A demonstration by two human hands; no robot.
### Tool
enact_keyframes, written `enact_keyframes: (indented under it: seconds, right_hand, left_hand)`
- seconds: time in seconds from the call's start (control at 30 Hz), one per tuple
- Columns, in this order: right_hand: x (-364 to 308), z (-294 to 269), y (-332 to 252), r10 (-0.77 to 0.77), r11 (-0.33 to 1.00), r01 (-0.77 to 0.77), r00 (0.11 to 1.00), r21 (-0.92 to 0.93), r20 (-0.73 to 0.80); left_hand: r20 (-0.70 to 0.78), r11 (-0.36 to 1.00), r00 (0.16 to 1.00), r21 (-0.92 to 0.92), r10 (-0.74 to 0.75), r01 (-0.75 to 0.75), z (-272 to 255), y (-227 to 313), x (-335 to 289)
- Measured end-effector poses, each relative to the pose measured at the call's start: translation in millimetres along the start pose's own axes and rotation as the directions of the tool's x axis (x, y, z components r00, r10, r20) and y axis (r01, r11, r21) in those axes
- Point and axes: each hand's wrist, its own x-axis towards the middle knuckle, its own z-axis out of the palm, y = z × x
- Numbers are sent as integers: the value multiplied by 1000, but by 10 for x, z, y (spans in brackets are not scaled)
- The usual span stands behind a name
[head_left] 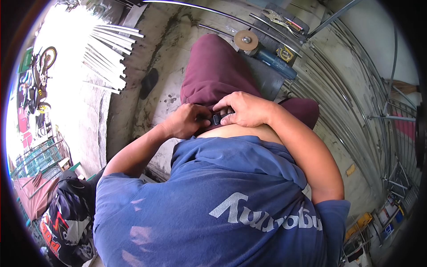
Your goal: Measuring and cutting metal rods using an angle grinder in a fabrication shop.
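Note:
At my waist, a small black buckle-like piece [217,119] sits at the waistband of my maroon trousers [218,66]. My left hand [189,121] is closed at its left side, fingertips curled in against it. From the right, my right hand [247,109] grips the piece between bent fingers and thumb. The fingers partly hide it, so its exact kind is unclear. My blue T-shirt [213,191] is pulled up above the hands, baring a strip of belly.
Ahead lie an angle grinder [271,62] with a tan disc, a tape measure [284,54] and locking pliers [275,18]. Long metal tubes [329,84] line the right floor; cut tubes [109,53] fan out at left. A black bag [66,222] stands at lower left.

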Motion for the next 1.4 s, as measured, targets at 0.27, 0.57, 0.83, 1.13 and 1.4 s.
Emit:
enact_keyframes:
  seconds: [0.27,0.57,0.83,1.13,1.4]
  right_hand:
    - [-262,-48,-8,133,984,-145,984,-103,-116]
    - [-1415,-107,-217,-209,973,174,941,-151,-265]
    - [-2009,-476,41,306,948,-316,853,48,-422]
    - [-447,-373,308,-224,967,135,855,-217,-467]
    - [-41,-179,-121,-39,983,44,999,-178,32]
  left_hand:
    - [-287,984,942,58,176,-167,167,184,2]
    - [-254,998,966,59,52,-38,-18,271,-183]
    - [-24,998,999,56,-21,22,-241,266,6]
    - [41,1000,999,-4,25,-25,-283,390,83]
    - [-11,997,999,-51,53,-53,-172,270,-12]
